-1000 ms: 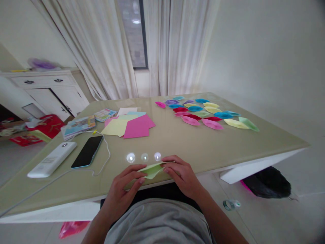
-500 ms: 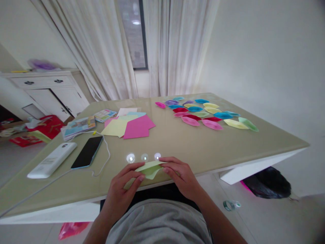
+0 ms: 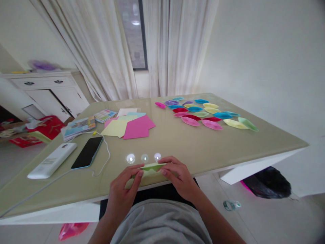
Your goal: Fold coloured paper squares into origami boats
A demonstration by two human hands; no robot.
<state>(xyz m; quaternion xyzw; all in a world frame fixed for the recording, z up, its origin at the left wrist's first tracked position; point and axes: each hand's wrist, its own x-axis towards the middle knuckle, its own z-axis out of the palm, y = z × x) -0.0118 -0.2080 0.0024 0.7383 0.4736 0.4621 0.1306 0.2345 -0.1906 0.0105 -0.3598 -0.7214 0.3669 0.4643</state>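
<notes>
Between my hands, close to the table's front edge, is a folded pale green sheet of paper (image 3: 151, 168). My left hand (image 3: 125, 184) pinches its left end, thumb in front and fingers behind. The right end is gripped by my right hand (image 3: 177, 174) in the same way. Darker green shows in the opening along the top of the fold. At the far right of the table lie several folded paper boats, among them a pink one (image 3: 212, 125), a red one (image 3: 180, 110) and a green one (image 3: 248, 124).
Loose sheets of coloured paper (image 3: 137, 128) are spread left of centre. Beside them lie booklets (image 3: 81, 126), a black phone (image 3: 87, 152), a white power bank (image 3: 52, 160) and a white cable (image 3: 108, 152). A black bag (image 3: 269, 183) is on the floor at right.
The front flap of the green paper, which hung down as a point, is now raised, and the fold forms a narrow opening. Both hands have shifted only slightly.
</notes>
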